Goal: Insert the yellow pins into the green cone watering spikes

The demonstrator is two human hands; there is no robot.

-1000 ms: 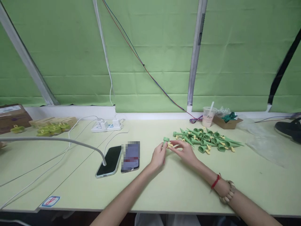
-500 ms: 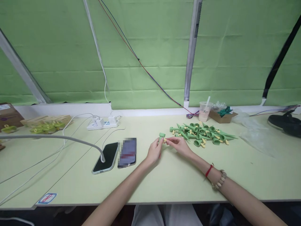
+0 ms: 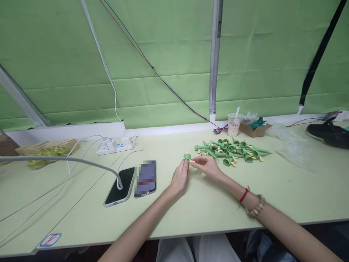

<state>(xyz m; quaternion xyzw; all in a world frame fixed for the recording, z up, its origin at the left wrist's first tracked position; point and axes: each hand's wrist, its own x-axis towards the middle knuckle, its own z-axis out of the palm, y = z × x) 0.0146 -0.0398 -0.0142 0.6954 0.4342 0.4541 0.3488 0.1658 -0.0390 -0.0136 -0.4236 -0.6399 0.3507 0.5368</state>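
Note:
My left hand (image 3: 180, 178) is closed around a green plastic plant watering spike (image 3: 187, 157), whose round collar sticks up above the fingers. The rest of that spike is hidden in the hand. Thumb and fingertips of my right hand (image 3: 208, 167) pinch a small pale yellow valve (image 3: 192, 162) at the spike's side, just below the collar. Whether the valve is fixed in the spike I cannot tell. Right of and beyond my hands lies a heap of similar green spikes (image 3: 231, 148), several with yellow valves on them.
Two phones, one black-screened (image 3: 120, 187) and one with a blurred screen (image 3: 145, 178), lie left of my hands. Behind them is a power strip (image 3: 116, 146). A drink cup (image 3: 233, 125), a cardboard box (image 3: 255, 131) and clear plastic bags (image 3: 296, 154) stand or lie at the back right.
The camera view has tilted and shifted slightly. Both hands stay together at the spike, with only small finger movement around the yellow valve.

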